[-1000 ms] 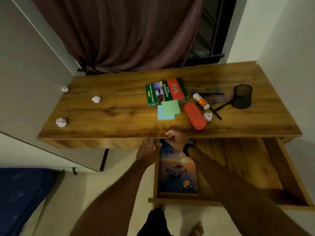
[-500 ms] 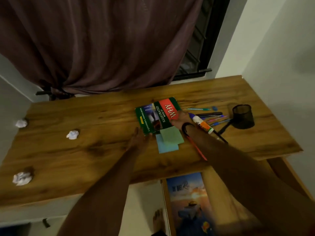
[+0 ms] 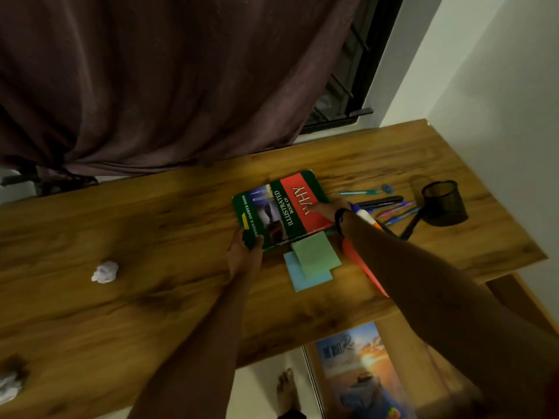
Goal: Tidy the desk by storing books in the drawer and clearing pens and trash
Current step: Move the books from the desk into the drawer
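A green and red book [image 3: 279, 208] lies flat in the middle of the wooden desk [image 3: 151, 297]. My left hand [image 3: 243, 252] grips its near left corner. My right hand [image 3: 326, 208] lies on its red cover at the right edge, fingers flat. Several pens [image 3: 390, 204] lie beside a black mesh pen cup [image 3: 443, 202] at the right. A glue stick [image 3: 364, 216] and a red case [image 3: 360, 261] are partly hidden by my right forearm. Another book [image 3: 360, 370] lies in the open drawer [image 3: 311, 379] below the desk edge. Crumpled paper balls sit at the left, one [image 3: 105, 272] near the middle-left, another [image 3: 9, 388] by the corner.
Green [image 3: 314, 254] and blue [image 3: 302, 278] sticky note pads lie just in front of the book. A dark curtain [image 3: 151, 80] hangs behind the desk and a white wall [image 3: 499, 101] borders its right side. My bare foot [image 3: 287, 391] shows on the floor below.
My hands left the drawer and the book laid in it, then reached up to the green and red book. My left hand has closed on its corner. The view moved closer.
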